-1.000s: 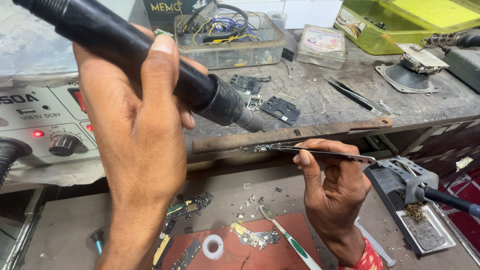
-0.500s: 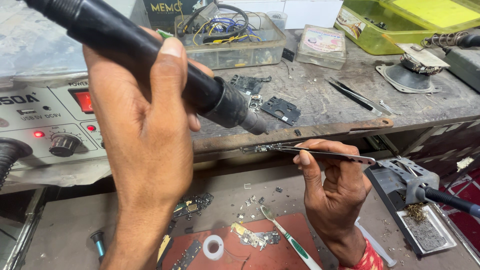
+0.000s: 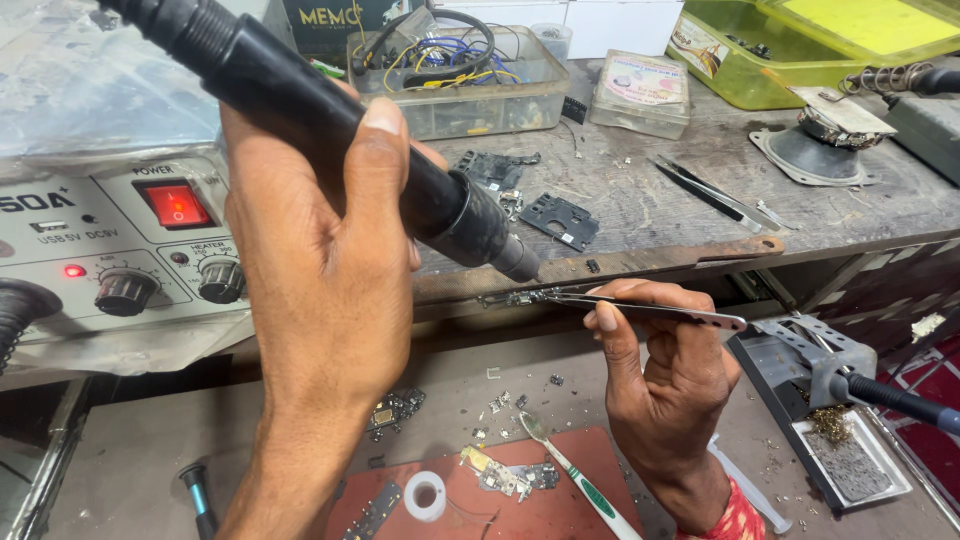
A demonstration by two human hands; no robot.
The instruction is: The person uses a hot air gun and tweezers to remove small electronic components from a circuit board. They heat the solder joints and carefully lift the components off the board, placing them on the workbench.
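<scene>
My left hand point(image 3: 320, 290) grips the hot-air wand point(image 3: 330, 110), right-hand fingers point(image 3: 608, 318) clamped on tweezers point(image 3: 640, 308) pinching the small part point(image 3: 505, 297); nozzle should hover just above, never touching.

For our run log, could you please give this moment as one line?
left hand: holds hot-air handpiece | right hand: holds tweezers | nozzle near tweezer tips

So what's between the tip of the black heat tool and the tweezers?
Nothing: in the head view only a small bare gap separates the heat tool's nozzle from the small part pinched in the tweezers.
</scene>
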